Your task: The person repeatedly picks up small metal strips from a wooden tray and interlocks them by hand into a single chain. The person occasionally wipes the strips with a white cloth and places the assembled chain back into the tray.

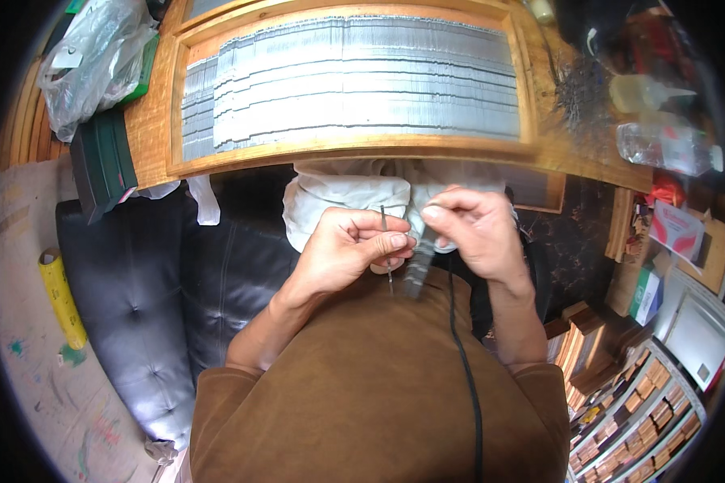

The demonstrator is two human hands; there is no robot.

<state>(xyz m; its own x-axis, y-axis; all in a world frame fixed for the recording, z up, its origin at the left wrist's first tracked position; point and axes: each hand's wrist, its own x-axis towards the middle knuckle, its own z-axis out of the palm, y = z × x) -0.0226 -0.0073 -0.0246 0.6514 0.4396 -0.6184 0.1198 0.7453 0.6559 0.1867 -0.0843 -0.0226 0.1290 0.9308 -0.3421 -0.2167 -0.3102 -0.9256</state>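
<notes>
In front of my chest, my left hand (342, 248) pinches a thin dark strip (383, 216) between thumb and fingers; it looks like narrow metal seen edge-on. Close by on the right, my right hand (485, 233) is closed on a flat grey toothed-looking strip (418, 272), which hangs slanting down and is smeared by motion. The two strips are a little apart. Beyond my hands, a wooden tray (527, 88) on the bench holds several rows of thin grey metal strips (362, 88), packed tightly side by side. White cloth (338, 193) lies behind my hands.
A black cord (469, 370) runs down my front. A plastic bag (97, 68) and a dark green box (105, 165) sit at the bench's left. Clear bottles (664, 147) and dark loose bits (576, 97) are at its right. A black padded seat (137, 298) is on my left.
</notes>
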